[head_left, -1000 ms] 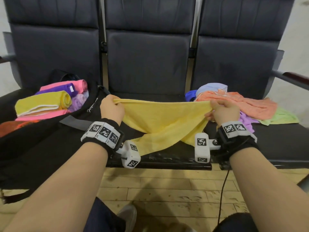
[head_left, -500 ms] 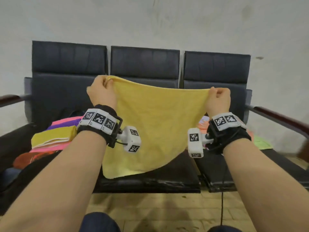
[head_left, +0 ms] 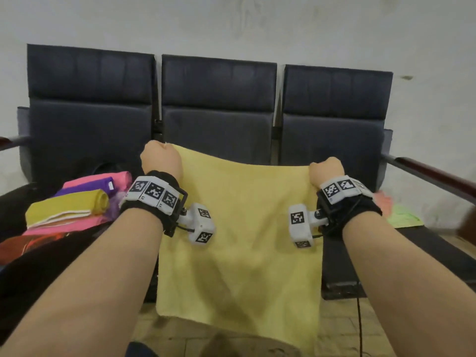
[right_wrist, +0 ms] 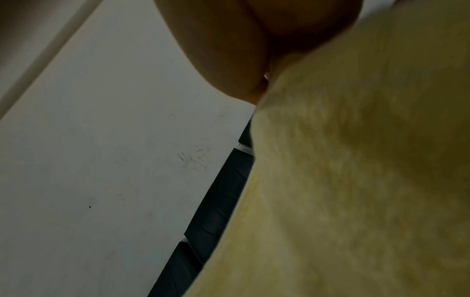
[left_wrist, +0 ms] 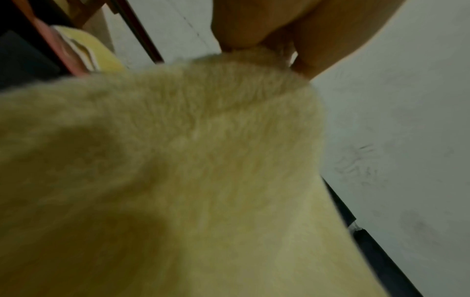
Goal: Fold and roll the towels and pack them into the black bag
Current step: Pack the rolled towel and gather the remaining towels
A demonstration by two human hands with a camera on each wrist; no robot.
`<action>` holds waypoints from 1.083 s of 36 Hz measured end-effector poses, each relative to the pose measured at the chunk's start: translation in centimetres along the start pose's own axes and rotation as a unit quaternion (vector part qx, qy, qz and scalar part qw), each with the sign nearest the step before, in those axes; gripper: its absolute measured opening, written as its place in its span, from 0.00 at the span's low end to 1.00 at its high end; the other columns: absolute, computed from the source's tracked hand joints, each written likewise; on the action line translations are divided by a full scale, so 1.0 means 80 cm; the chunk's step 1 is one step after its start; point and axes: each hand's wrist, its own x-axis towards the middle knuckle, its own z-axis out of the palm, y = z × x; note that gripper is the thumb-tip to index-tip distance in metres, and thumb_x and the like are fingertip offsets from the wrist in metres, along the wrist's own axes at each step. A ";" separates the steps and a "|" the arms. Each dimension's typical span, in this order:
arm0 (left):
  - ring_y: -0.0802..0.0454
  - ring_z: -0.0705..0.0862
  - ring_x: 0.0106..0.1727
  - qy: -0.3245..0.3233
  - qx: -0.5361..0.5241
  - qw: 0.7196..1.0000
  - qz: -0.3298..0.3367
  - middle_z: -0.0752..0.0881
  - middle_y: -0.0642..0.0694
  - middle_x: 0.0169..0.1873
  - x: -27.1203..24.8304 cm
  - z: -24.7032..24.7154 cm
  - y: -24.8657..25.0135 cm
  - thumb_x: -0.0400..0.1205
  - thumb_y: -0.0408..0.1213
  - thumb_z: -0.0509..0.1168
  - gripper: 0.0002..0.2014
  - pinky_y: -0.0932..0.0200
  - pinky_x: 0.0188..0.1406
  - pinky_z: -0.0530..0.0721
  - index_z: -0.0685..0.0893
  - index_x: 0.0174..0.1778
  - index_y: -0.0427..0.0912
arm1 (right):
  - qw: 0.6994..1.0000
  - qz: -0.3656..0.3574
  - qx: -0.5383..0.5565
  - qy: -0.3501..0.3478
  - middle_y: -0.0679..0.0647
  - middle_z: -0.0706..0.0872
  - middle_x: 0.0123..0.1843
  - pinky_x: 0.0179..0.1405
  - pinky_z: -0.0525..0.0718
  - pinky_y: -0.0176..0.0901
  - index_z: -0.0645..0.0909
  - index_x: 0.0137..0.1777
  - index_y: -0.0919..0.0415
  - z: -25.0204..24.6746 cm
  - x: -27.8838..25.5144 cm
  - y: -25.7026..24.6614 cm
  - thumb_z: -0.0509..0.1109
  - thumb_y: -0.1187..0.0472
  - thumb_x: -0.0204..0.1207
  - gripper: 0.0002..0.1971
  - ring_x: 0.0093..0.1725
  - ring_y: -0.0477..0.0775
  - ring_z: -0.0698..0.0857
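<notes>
Hands, left [head_left: 161,158] and right [head_left: 326,170], each grip one yellow towel's [head_left: 239,248] top corners.

A yellow towel [head_left: 239,243] is held spread open by its two upper corners, gripped in the left hand [head_left: 161,161] and the right hand [head_left: 326,171]. It hangs before a row of dark seats [head_left: 219,109]. Rolled towels [head_left: 74,204] are stacked on the black bag [head_left: 38,269] at left.

Bare forearms, black wrist straps [head_left: 154,202] with white square-coded marker bands, white camera blocks [head_left: 199,222], possibly dark trousers
</notes>
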 end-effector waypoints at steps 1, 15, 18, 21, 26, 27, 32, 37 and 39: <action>0.28 0.82 0.60 -0.005 -0.001 1.000 -0.009 0.84 0.25 0.57 0.000 0.007 -0.006 0.84 0.32 0.55 0.16 0.42 0.57 0.80 0.82 0.56 0.22 | 1.000 0.004 -0.006 -0.006 0.69 0.80 0.67 0.66 0.74 0.51 0.73 0.68 0.76 0.009 0.002 0.004 0.58 0.63 0.85 0.18 0.68 0.68 0.78; 0.50 0.74 0.32 -0.166 -0.062 0.984 0.012 0.74 0.46 0.32 -0.077 0.087 -0.065 0.87 0.43 0.55 0.13 0.56 0.37 0.72 0.71 0.37 0.44 | 0.986 -0.056 0.118 -0.101 0.53 0.77 0.33 0.43 0.72 0.44 0.72 0.33 0.56 0.126 -0.037 0.054 0.65 0.53 0.78 0.14 0.41 0.56 0.77; 0.46 0.82 0.40 -0.202 -0.065 0.977 0.010 0.81 0.43 0.35 -0.108 0.096 -0.085 0.85 0.44 0.59 0.12 0.51 0.42 0.78 0.78 0.42 0.40 | 0.975 -0.057 0.145 -0.160 0.55 0.84 0.37 0.49 0.84 0.54 0.78 0.36 0.54 0.140 -0.064 0.069 0.70 0.48 0.72 0.11 0.44 0.60 0.85; 0.52 0.85 0.45 -0.223 -0.074 0.972 0.021 0.86 0.51 0.37 -0.130 0.102 -0.094 0.82 0.44 0.64 0.09 0.56 0.46 0.83 0.84 0.38 0.48 | 0.960 -0.030 0.191 -0.204 0.57 0.88 0.41 0.52 0.87 0.63 0.81 0.39 0.55 0.146 -0.083 0.079 0.76 0.49 0.66 0.11 0.46 0.62 0.88; 0.65 0.85 0.38 -0.224 -0.088 0.969 0.059 0.88 0.55 0.34 -0.145 0.104 -0.099 0.80 0.44 0.69 0.08 0.74 0.37 0.80 0.91 0.41 0.46 | 0.932 0.035 0.253 -0.259 0.61 0.90 0.48 0.50 0.90 0.57 0.82 0.40 0.58 0.146 -0.091 0.083 0.77 0.61 0.73 0.06 0.48 0.60 0.90; 0.64 0.85 0.38 -0.226 -0.093 0.968 0.058 0.89 0.55 0.34 -0.147 0.104 -0.101 0.80 0.43 0.69 0.07 0.73 0.37 0.81 0.91 0.42 0.46 | 0.926 0.043 0.269 -0.263 0.60 0.90 0.48 0.50 0.90 0.56 0.82 0.41 0.59 0.145 -0.090 0.083 0.77 0.62 0.73 0.06 0.48 0.59 0.90; 0.63 0.85 0.40 -0.243 -0.082 0.963 0.085 0.88 0.56 0.35 -0.153 0.105 -0.103 0.80 0.40 0.70 0.06 0.75 0.39 0.80 0.91 0.45 0.45 | 0.901 0.071 0.321 -0.281 0.58 0.90 0.47 0.37 0.88 0.42 0.83 0.46 0.62 0.140 -0.095 0.087 0.74 0.65 0.76 0.03 0.46 0.53 0.90; 0.63 0.84 0.40 -0.244 -0.057 0.961 0.118 0.86 0.56 0.35 -0.159 0.110 -0.104 0.80 0.37 0.70 0.05 0.80 0.37 0.76 0.91 0.44 0.44 | 0.908 0.057 0.320 -0.265 0.52 0.91 0.46 0.45 0.88 0.44 0.86 0.51 0.63 0.141 -0.099 0.086 0.75 0.64 0.75 0.07 0.48 0.51 0.89; 0.64 0.83 0.39 -0.243 -0.064 0.961 0.115 0.86 0.56 0.34 -0.160 0.112 -0.104 0.80 0.37 0.70 0.04 0.81 0.37 0.76 0.90 0.43 0.44 | 0.913 0.053 0.316 -0.253 0.53 0.90 0.47 0.49 0.88 0.48 0.86 0.49 0.62 0.145 -0.101 0.088 0.76 0.61 0.75 0.07 0.50 0.52 0.89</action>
